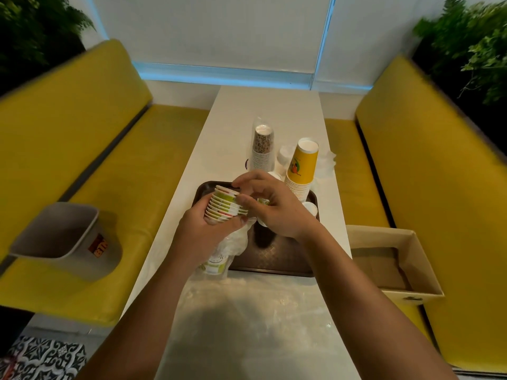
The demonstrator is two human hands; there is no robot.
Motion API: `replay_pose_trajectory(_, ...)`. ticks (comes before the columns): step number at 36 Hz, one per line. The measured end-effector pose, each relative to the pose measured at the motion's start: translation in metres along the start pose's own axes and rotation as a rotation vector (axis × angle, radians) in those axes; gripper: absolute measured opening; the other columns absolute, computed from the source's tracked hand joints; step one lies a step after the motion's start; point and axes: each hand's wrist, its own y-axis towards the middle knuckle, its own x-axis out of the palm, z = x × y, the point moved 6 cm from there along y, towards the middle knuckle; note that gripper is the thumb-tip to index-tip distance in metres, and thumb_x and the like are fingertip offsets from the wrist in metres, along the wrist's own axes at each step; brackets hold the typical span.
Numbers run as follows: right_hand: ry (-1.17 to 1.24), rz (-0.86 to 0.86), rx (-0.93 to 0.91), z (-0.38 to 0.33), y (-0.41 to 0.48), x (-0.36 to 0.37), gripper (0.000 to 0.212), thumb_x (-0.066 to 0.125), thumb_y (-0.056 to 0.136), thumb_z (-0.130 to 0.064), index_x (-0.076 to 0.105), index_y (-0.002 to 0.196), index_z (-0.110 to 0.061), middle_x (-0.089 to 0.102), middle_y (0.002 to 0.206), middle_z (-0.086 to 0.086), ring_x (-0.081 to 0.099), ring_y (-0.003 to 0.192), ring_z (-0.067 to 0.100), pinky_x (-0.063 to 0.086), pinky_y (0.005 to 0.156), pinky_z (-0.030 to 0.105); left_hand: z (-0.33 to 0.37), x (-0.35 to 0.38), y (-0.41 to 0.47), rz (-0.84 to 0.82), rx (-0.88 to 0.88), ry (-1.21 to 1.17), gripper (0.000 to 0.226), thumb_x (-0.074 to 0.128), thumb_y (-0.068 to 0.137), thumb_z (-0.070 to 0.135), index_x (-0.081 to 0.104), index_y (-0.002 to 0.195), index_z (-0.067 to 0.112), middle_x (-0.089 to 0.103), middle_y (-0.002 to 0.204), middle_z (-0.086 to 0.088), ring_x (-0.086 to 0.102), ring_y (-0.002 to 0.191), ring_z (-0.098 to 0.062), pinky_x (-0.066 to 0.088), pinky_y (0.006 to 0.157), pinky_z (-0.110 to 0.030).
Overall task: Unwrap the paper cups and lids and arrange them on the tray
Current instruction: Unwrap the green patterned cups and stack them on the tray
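My left hand [204, 233] grips a stack of small white paper cups with green and red print [223, 204], held on its side above the near left part of the dark brown tray [277, 256]. Clear plastic wrap [233, 242] hangs from the stack's lower end. My right hand [271, 207] pinches the stack's upper rims with thumb and fingers. A stack of yellow cups [300, 171] stands upside down at the tray's far right. Small white cups [310, 208] sit on the tray behind my right hand, partly hidden.
A wrapped stack of brown patterned cups [262, 149] stands on the white table [247, 325] beyond the tray, with white lids [284, 156] and crumpled wrap nearby. A grey bin [65, 239] sits on the left yellow bench, an open cardboard box [392, 261] on the right one.
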Motion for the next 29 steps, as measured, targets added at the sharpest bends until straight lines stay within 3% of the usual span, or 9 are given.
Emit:
replay_pose_trajectory(5, 0.105, 0.210, 0.052, 0.003, -0.002, -0.015, 0.020, 0.059, 0.105, -0.015, 0.063, 0.092, 0.000, 0.057, 0.132, 0.004, 0.061, 0.122, 0.011, 0.060, 0.095, 0.038, 0.007, 0.001, -0.010, -0.011, 0.015, -0.019, 0.050, 0.090, 0.076, 0.042, 0.068, 0.120, 0.033, 0.076, 0.100, 0.013, 0.074, 0.090, -0.009, 0.063, 0.082, -0.036)
replay_pose_trajectory(8, 0.159, 0.339, 0.148, 0.009, -0.005, -0.030, 0.027, 0.053, 0.106, -0.026, 0.064, 0.101, -0.003, 0.062, 0.133, 0.000, 0.059, 0.131, 0.017, 0.054, 0.104, 0.047, 0.007, -0.002, -0.013, 0.002, 0.013, -0.041, 0.051, 0.091, 0.076, 0.039, 0.068, 0.121, 0.033, 0.076, 0.101, 0.012, 0.074, 0.093, -0.010, 0.062, 0.085, -0.037)
replay_pose_trajectory(11, 0.288, 0.324, 0.274, 0.020, -0.009, -0.035, 0.029, 0.050, 0.109, -0.033, 0.064, 0.114, -0.009, 0.063, 0.141, 0.002, 0.065, 0.125, 0.019, 0.055, 0.106, 0.052, 0.007, -0.005, -0.013, 0.018, 0.014, -0.055, 0.053, 0.091, 0.078, 0.036, 0.067, 0.125, 0.033, 0.075, 0.104, 0.015, 0.073, 0.097, -0.008, 0.062, 0.089, -0.039)
replay_pose_trajectory(15, 0.391, 0.227, 0.282, 0.022, -0.015, -0.032, 0.016, 0.063, 0.103, -0.027, 0.052, 0.094, -0.021, 0.067, 0.138, 0.000, 0.066, 0.125, 0.021, 0.055, 0.104, 0.050, 0.007, -0.008, -0.014, 0.033, 0.007, -0.078, 0.050, 0.090, 0.077, 0.039, 0.068, 0.122, 0.034, 0.076, 0.105, 0.016, 0.073, 0.097, -0.007, 0.062, 0.090, -0.040)
replay_pose_trajectory(18, 0.504, 0.151, 0.299, 0.018, -0.021, -0.029, 0.035, 0.070, 0.098, -0.009, 0.042, 0.117, -0.019, 0.066, 0.133, 0.008, 0.073, 0.110, 0.020, 0.061, 0.083, 0.038, 0.001, -0.011, -0.012, 0.049, -0.030, -0.102, 0.062, 0.092, 0.070, 0.052, 0.067, 0.125, 0.036, 0.075, 0.108, 0.014, 0.073, 0.102, -0.012, 0.062, 0.093, -0.044)
replay_pose_trajectory(21, 0.442, -0.017, 0.339, 0.018, -0.027, -0.024, 0.091, 0.076, 0.093, -0.004, 0.020, 0.155, -0.039, 0.058, 0.139, 0.008, 0.072, 0.115, 0.025, 0.062, 0.091, 0.046, -0.002, -0.014, -0.010, 0.075, -0.048, -0.114, 0.081, 0.086, 0.057, 0.066, 0.064, 0.130, 0.038, 0.074, 0.113, 0.012, 0.072, 0.106, -0.016, 0.062, 0.092, -0.045)
replay_pose_trajectory(23, 0.366, -0.120, 0.331, 0.015, -0.028, -0.018, 0.110, 0.078, 0.091, -0.003, 0.007, 0.160, -0.052, 0.052, 0.150, 0.008, 0.068, 0.124, 0.026, 0.060, 0.097, 0.049, -0.002, -0.013, -0.009, 0.079, -0.052, -0.114, 0.081, 0.086, 0.059, 0.064, 0.063, 0.132, 0.037, 0.072, 0.115, 0.010, 0.072, 0.106, -0.017, 0.063, 0.092, -0.046)
replay_pose_trajectory(26, 0.291, -0.178, 0.267, 0.012, -0.025, -0.013, 0.115, 0.076, 0.091, 0.003, 0.003, 0.161, -0.052, 0.050, 0.151, 0.000, 0.066, 0.126, 0.019, 0.059, 0.097, 0.034, -0.004, -0.011, -0.007, 0.078, -0.068, -0.112, 0.071, 0.090, 0.071, 0.054, 0.062, 0.134, 0.035, 0.072, 0.115, 0.009, 0.072, 0.105, -0.018, 0.062, 0.092, -0.046)
replay_pose_trajectory(29, 0.256, -0.084, 0.221, 0.012, -0.017, -0.018, 0.105, 0.076, 0.091, 0.003, 0.015, 0.159, -0.047, 0.049, 0.149, 0.008, 0.066, 0.123, 0.020, 0.059, 0.095, 0.031, -0.006, -0.011, -0.006, 0.078, -0.089, -0.126, 0.073, 0.089, 0.067, 0.057, 0.063, 0.132, 0.037, 0.073, 0.112, 0.010, 0.073, 0.102, -0.015, 0.063, 0.090, -0.044)
